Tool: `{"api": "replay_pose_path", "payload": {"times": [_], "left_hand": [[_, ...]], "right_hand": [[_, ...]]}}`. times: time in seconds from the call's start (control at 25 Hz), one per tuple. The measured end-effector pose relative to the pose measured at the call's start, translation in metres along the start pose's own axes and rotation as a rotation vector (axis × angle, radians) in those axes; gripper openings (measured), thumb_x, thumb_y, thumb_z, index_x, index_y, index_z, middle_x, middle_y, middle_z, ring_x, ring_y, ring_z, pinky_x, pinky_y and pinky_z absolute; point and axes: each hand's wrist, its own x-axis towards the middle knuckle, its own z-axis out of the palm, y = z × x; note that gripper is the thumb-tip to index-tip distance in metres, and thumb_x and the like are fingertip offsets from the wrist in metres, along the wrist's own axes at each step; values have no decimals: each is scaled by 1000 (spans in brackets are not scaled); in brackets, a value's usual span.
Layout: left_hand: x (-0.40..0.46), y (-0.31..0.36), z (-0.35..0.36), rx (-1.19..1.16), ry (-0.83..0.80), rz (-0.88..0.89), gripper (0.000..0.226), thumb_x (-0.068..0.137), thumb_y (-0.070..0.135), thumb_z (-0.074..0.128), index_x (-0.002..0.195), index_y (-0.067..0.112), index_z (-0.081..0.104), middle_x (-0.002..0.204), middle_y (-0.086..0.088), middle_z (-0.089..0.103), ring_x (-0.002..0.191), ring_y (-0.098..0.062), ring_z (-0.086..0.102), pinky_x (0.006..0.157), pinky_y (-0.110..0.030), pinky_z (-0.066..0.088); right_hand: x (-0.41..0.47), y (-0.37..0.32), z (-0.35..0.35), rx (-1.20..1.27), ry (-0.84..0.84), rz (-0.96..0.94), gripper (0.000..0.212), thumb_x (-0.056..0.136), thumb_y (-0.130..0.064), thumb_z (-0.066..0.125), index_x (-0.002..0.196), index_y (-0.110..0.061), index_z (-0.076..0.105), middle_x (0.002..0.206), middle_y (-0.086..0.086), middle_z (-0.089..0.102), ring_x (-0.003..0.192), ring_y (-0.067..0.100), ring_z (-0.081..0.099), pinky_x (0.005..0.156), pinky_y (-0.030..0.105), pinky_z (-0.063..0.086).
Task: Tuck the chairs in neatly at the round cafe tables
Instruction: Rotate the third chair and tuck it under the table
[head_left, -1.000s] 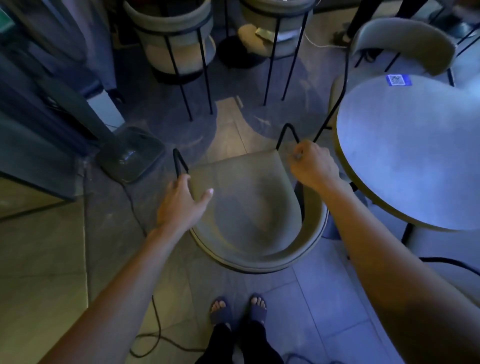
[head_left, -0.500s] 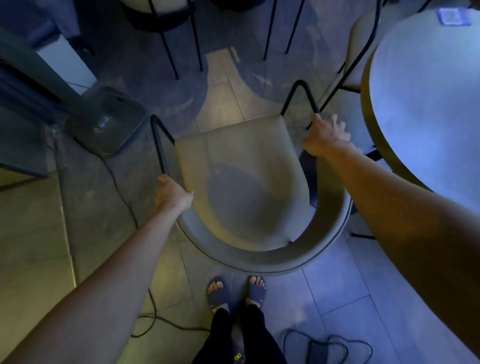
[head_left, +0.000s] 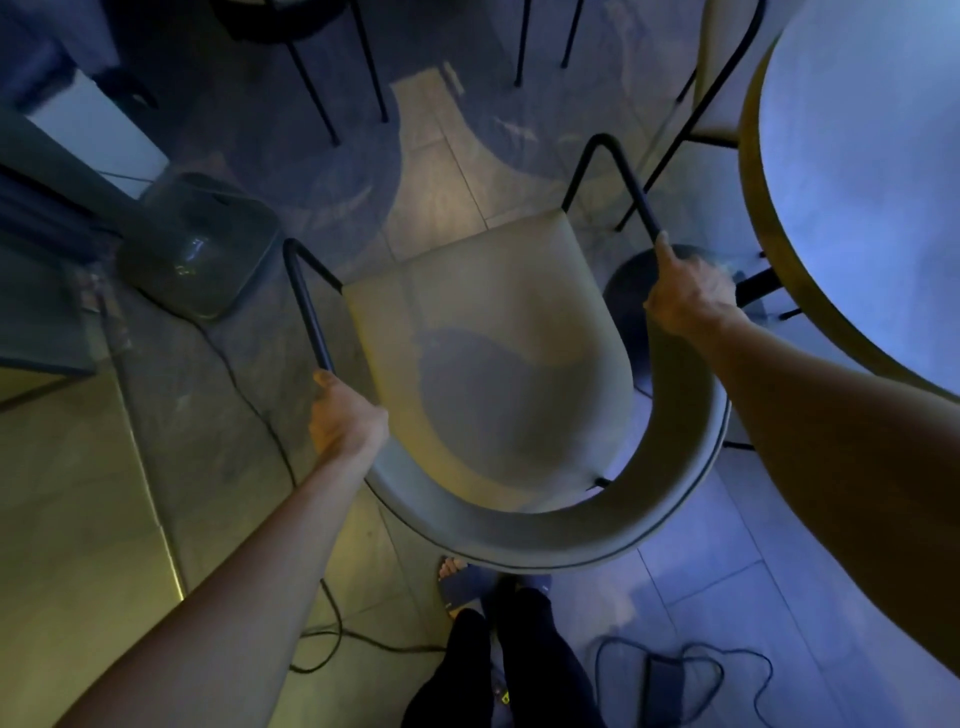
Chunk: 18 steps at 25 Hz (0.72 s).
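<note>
Between both hands (head_left: 347, 415) (head_left: 684, 296) sits the gripped chair (head_left: 498, 364).

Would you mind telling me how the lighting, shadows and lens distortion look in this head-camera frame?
Head view: dim, with mixed colour, yellowish on the floor at left and blue over the round table; a dark shadow lies across the seat of the chair; wide-angle distortion bows the chair's backrest and stretches both forearms; the right hand looks slightly soft, the left hand sharper.

Cables (head_left: 691, 670) — stand base (head_left: 200, 260) (grey).
</note>
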Motion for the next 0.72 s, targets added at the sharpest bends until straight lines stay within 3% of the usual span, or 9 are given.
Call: {"api": "replay_pose_path", "payload": {"times": [0.36, 0.72], "left_hand": [[-8, 8, -7, 50, 6, 15, 78, 91, 14, 64, 153, 2, 18, 120, -29, 62, 102, -41, 66, 78, -45, 55], [-12, 11, -13, 98, -39, 22, 77, 92, 13, 60, 153, 0, 14, 125, -32, 59, 105, -43, 64, 78, -45, 54]], "right_hand": [[13, 1, -2, 39, -59, 2, 91, 93, -22, 65, 157, -27, 1, 104, 26, 63, 86, 40, 64, 66, 48, 53], [8, 1, -6, 70, -70, 31, 91, 93, -27, 65, 158, -27, 1, 109, 27, 63, 95, 43, 62, 64, 43, 44]]}}
